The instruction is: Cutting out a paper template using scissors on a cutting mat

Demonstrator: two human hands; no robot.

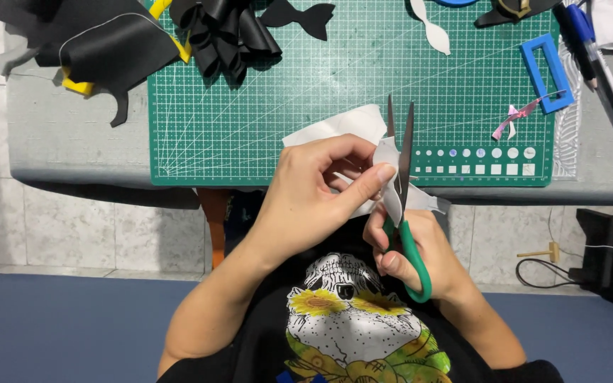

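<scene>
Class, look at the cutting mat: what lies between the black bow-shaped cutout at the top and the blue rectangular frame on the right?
In the head view, a white curvy cutout lies on the green mat between the black bow and the blue frame.

The left hand pinches a white sheet over the green cutting mat. The right hand grips green-handled scissors, their 2 blades parted around the sheet's edge.
</scene>
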